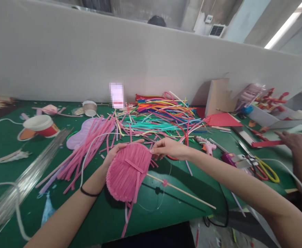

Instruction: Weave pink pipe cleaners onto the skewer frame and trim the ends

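A rounded pink fan (128,177) made of pipe cleaners laid side by side is held up over the table, with short pink strips lying across its face. My left hand (112,155) grips its upper left edge, fingers behind it. At its upper right edge my right hand (167,148) is closed in a pinch, fingertips on the rim. A thin wooden stick (192,195) with a pink knot runs out from the fan's right side, and a clear thread loops below it. Pink pipe-cleaner ends (126,220) hang under the fan.
Pink pipe cleaners (89,148) lie on the left, multicoloured ones (163,106) behind. A paper cup (42,125) and clear sticks (29,175) are at left. Right are a glue gun (207,144), scissors (267,170) and another person's hand (299,144) near a red strip.
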`<state>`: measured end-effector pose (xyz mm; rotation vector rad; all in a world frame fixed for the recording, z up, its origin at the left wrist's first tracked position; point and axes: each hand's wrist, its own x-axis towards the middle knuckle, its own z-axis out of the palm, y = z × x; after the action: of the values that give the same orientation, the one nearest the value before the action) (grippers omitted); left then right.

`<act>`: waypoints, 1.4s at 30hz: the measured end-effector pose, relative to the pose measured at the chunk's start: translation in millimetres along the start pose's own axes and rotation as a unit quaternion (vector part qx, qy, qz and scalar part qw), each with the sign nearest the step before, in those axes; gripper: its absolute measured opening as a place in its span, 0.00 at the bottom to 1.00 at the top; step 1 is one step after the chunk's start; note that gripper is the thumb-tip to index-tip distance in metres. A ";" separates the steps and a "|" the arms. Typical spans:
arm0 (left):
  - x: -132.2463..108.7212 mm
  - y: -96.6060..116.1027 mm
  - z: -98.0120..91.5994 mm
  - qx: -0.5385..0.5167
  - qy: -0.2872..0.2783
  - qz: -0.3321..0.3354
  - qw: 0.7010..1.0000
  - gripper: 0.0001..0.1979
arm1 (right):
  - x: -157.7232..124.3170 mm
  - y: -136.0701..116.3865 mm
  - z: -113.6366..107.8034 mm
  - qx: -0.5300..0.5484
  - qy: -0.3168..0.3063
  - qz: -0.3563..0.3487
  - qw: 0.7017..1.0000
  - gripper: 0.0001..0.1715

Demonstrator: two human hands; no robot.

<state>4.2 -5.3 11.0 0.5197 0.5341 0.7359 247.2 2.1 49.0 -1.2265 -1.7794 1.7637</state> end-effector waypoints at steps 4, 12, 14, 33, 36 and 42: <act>0.7 -0.1 -3.3 0.012 -0.002 0.009 1.000 0.27 | 0.7 -0.4 5.8 -0.051 0.013 -0.032 0.998 0.17; 1.5 -1.1 -2.3 0.019 -0.012 0.010 1.000 0.27 | -2.4 -3.8 20.1 -0.295 0.153 -0.092 0.939 0.11; 1.5 -1.3 -2.3 0.027 0.000 0.014 1.000 0.27 | -1.8 -5.0 15.5 -0.237 0.103 -0.083 0.962 0.14; 5.5 -4.0 -1.8 0.120 0.078 0.058 0.988 0.18 | 4.1 9.9 -2.5 -0.103 0.033 -0.067 0.992 0.13; 8.4 -8.8 -4.0 0.171 0.131 0.110 0.970 0.17 | 3.2 12.9 -5.9 -0.116 0.052 -0.072 0.989 0.14; 11.3 -18.1 -5.0 0.257 0.158 0.135 0.944 0.18 | 17.3 9.9 -2.6 -0.072 0.072 -0.062 0.993 0.23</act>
<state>16.9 -7.1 -6.8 0.9828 0.9809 0.9532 242.7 15.5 34.6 -1.2362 -1.8803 1.4635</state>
